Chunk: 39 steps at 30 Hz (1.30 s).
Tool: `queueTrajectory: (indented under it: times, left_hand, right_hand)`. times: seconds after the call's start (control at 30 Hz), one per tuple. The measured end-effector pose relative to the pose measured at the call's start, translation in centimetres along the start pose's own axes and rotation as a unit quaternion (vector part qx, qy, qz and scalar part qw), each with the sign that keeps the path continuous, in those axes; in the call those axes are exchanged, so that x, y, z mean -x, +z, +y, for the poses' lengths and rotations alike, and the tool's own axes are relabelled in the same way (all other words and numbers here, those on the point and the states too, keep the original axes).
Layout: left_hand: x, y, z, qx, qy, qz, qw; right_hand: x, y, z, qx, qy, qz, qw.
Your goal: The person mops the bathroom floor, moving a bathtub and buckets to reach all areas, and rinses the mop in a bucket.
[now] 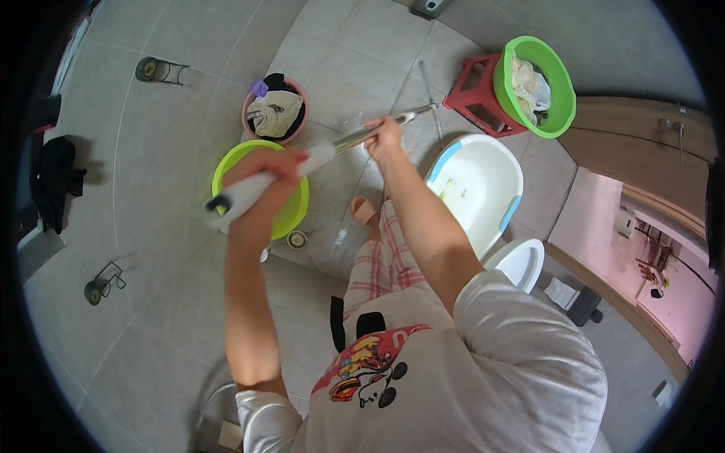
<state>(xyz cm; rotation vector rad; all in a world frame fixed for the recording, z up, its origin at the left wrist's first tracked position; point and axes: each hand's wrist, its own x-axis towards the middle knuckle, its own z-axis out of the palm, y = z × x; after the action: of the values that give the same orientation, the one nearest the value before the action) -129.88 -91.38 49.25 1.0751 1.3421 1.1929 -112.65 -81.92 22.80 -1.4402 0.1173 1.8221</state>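
Both of my hands are closed around a long-handled floor squeegee (321,157). My left hand (268,175) grips the thick white upper end of its pole, blurred by motion, near the dark tip. Farther down, my right hand (387,140) wraps the thin metallic section. The pole slants away to the right. At its far end a thin, long crossbar lies against the grey tiled floor, left of a red stool. Beneath my left hand and forearm stands a yellow-green basin (294,214), partly hidden by them.
A pink basin (297,130) of clothes stands beyond the yellow-green one. A white baby bathtub (491,177) sits right of my right forearm. A green basin (561,87) with bags rests on the red stool (472,94). A round floor drain (297,239) lies by my feet; a toilet (521,264) is at right.
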Motion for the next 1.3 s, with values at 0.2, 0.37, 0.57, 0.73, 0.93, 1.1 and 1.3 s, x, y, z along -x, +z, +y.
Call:
queueTrajectory:
  times: [0.2, 0.37, 0.57, 0.73, 0.93, 1.1, 1.3]
  left_hand:
    - [4.7, -8.9, 5.3, -0.050, 0.050, 0.010, 0.997]
    - [8.8, -12.0, 7.3, -0.075, 0.024, 0.069, 0.994]
    - [13.3, -11.4, 5.6, -0.077, 0.053, 0.124, 0.988]
    - [8.6, -5.9, 0.1, -0.040, 0.080, 0.094, 0.992]
    - [-1.5, 3.9, -7.0, -0.011, 0.092, 0.066, 0.993]
    - [-4.3, 7.9, -7.9, 0.000, 0.059, 0.191, 0.980]
    - [3.3, 0.9, 2.1, -0.070, -0.067, 0.293, 0.951]
  right_hand:
    - [9.2, 7.6, 9.4, -0.061, 0.075, -0.019, 0.995]
    - [10.9, 8.4, 15.0, -0.025, 0.145, -0.088, 0.985]
    - [14.0, 7.9, 11.6, 0.028, 0.178, -0.138, 0.974]
    - [3.7, 5.5, 5.0, 0.165, -0.001, -0.088, 0.982]
    - [-8.6, 5.5, -8.4, 0.198, -0.081, 0.002, 0.977]
    - [-11.9, 5.2, -8.9, 0.226, -0.022, -0.018, 0.974]
    - [-2.4, 8.0, 0.7, 0.296, 0.175, -0.055, 0.937]
